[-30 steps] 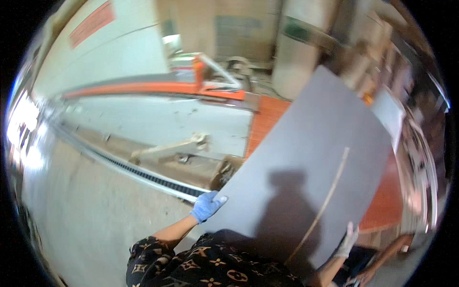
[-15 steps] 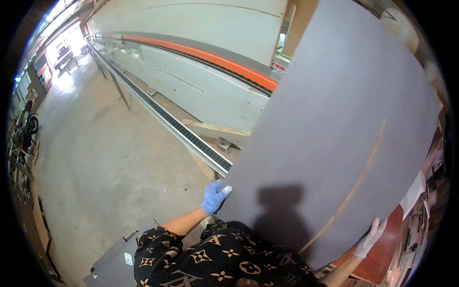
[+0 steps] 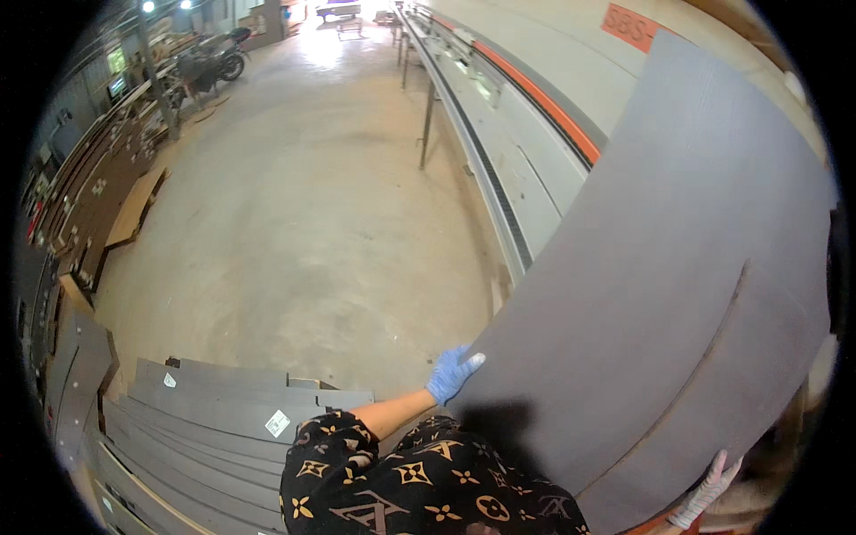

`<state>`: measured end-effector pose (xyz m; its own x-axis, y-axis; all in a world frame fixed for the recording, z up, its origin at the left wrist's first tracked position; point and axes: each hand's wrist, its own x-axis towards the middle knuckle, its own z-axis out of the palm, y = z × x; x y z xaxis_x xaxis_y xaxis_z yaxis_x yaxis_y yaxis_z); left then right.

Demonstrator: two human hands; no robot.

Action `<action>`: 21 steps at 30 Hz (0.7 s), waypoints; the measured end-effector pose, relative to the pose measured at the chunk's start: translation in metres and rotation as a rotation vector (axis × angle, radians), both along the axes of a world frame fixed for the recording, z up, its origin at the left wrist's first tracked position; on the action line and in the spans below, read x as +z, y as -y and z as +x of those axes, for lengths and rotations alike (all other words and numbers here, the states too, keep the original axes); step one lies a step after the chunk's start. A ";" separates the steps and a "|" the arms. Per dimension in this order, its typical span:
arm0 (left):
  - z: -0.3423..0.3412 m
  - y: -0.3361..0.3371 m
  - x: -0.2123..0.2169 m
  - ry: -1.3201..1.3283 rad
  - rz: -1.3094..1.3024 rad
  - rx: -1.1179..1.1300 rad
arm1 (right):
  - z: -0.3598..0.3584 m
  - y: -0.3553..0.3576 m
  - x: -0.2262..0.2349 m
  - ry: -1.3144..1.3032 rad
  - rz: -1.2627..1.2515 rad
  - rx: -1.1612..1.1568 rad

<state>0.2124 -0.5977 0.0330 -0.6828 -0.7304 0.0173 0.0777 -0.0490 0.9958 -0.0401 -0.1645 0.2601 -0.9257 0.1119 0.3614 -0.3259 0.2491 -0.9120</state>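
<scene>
A large grey board (image 3: 660, 232) fills the right side of the view, standing tilted close against my body. A long brownish line, perhaps a groove or an edge, crosses its face on the right. My left hand (image 3: 453, 374), in a blue glove with a pale thumb tip, is closed on the board's left edge, thumb on the face and fingers hidden behind. Lower right, my right hand (image 3: 709, 492) in a pale glove clasps the opposite edge, its fingers partly out of sight. A dark shadow falls on the board near my patterned shirt.
Stacked grey boards (image 3: 209, 415) with white labels lie at lower left. A long roller conveyor (image 3: 486, 165) runs beside a pale machine with an orange strip (image 3: 544, 98). Concrete floor (image 3: 303, 214) stretches ahead. Board scraps (image 3: 138, 205) and a motorcycle (image 3: 209, 64) line the left side.
My view has swung left, so the conveyor and machine sit farther right and the stacked boards show more at lower left. Both hands keep their hold on the grey board, which turned with me.
</scene>
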 end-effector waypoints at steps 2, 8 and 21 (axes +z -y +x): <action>0.004 0.022 -0.026 0.032 -0.002 0.093 | -0.023 0.055 -0.003 0.012 0.048 0.063; 0.011 0.094 -0.015 0.110 0.022 0.269 | -0.101 0.162 -0.010 -0.204 0.204 0.260; -0.043 0.291 -0.045 0.359 -0.032 0.545 | -0.240 0.491 -0.028 -0.068 0.127 0.542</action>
